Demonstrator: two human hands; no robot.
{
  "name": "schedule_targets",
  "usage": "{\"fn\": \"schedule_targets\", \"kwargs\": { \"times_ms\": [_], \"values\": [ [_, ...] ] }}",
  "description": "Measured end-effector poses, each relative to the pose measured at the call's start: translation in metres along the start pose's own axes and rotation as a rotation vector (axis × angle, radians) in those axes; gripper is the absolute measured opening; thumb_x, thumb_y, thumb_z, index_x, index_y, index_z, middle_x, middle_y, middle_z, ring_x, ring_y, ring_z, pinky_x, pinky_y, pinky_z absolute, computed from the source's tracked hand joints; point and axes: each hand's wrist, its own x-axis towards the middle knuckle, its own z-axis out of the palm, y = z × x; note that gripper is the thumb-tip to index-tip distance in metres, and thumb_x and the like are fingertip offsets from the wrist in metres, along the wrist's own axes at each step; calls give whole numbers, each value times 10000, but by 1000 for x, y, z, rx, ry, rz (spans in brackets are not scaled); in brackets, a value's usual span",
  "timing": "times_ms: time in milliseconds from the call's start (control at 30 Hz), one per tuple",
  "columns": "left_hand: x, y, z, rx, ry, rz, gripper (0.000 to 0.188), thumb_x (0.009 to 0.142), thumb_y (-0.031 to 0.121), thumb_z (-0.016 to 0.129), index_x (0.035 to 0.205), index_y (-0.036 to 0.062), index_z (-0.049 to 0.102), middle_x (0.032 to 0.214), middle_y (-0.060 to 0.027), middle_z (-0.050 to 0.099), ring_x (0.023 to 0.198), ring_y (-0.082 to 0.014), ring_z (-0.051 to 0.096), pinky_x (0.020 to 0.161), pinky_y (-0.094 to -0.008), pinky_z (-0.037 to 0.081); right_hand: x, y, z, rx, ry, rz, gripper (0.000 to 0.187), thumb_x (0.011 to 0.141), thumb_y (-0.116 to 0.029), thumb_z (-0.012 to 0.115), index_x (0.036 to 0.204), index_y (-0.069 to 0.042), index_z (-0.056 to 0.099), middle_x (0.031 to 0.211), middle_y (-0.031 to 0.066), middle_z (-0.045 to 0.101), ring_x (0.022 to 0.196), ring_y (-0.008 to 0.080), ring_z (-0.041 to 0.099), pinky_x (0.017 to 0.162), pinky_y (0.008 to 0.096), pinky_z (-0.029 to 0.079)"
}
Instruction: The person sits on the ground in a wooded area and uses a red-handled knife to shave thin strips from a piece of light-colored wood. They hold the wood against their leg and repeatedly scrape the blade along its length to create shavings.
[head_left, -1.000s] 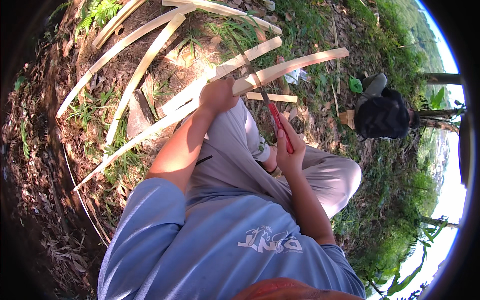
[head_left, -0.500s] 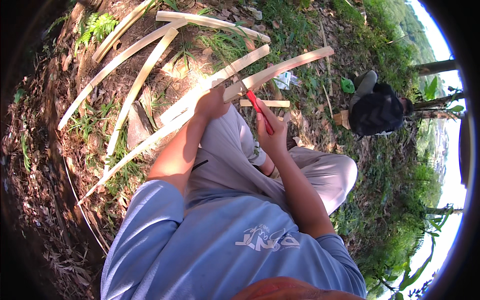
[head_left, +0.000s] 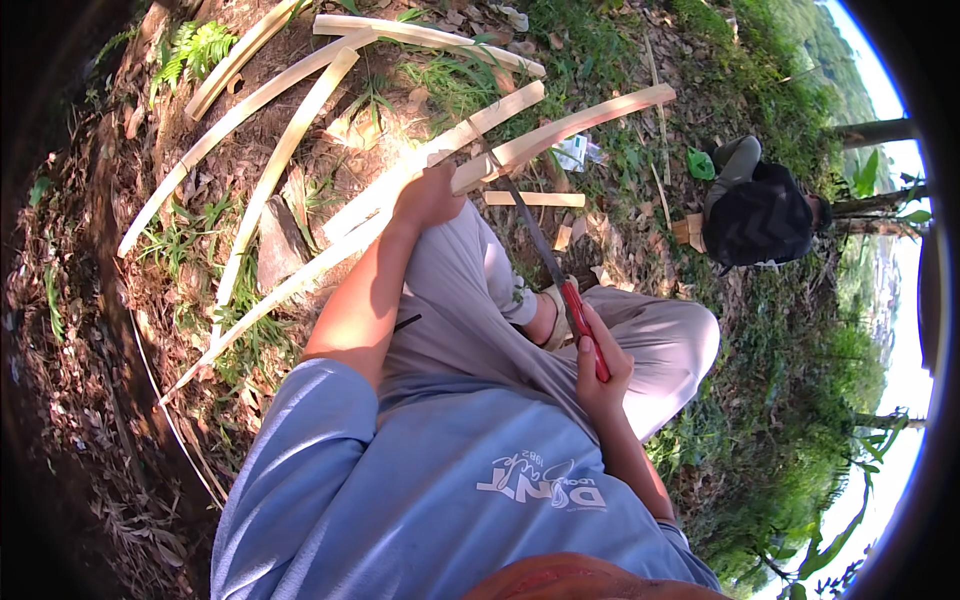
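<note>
My left hand (head_left: 432, 196) is closed around a long pale wooden strip (head_left: 595, 117), pressing it down near my knee. My right hand (head_left: 606, 368) grips the red handle of a narrow hand saw (head_left: 537, 238). The saw's dark blade runs away from me and meets the held strip just right of my left hand. A second wooden strip (head_left: 505, 106) lies close beside the held one, partly hidden by my left hand. Whether the blade has cut into the wood cannot be made out.
Several more strips, such as a curved-looking one (head_left: 265, 190), lie on the leafy ground ahead and left. A short wood piece (head_left: 535, 199) and a small white packet (head_left: 571, 153) are near the blade. A flat stone (head_left: 281, 245) stands left. Another person (head_left: 757, 215) sits at right.
My right hand has drawn the saw back toward my body and to the right, so more blade shows. My left hand stays on the strip.
</note>
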Motion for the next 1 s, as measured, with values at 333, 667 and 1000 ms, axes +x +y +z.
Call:
{"fn": "schedule_targets", "kwargs": {
  "times_ms": [333, 667, 1000],
  "values": [
    [5, -6, 2, 60, 109, 126, 307, 864, 256, 698, 1099, 64, 746, 1013, -265, 769, 989, -456, 748, 891, -539, 588, 149, 9, 108, 230, 6, -27, 385, 1085, -107, 654, 1461, -29, 684, 907, 103, 754, 734, 70, 599, 682, 271, 519],
    [-1, 10, -12, -36, -197, -45, 415, 921, 310, 687, 1263, 77, 675, 1239, -310, 714, 1145, -478, 714, 1005, -545, 567, -16, -1, -7, -30, -57, -56, 420, 1048, -36, 620, 1460, 29, 663, 1131, 209, 788, 876, 231, 786, 792, 334, 583],
    [5, 15, -17, 10, -18, -14, 376, 885, 235, 672, 1212, 62, 740, 1179, -261, 761, 1160, -437, 719, 1006, -519, 562, 94, -4, 62, 128, -31, -102, 435, 1048, -80, 673, 1481, -45, 666, 974, 206, 799, 674, 260, 736, 673, 330, 561]
  ]
}}
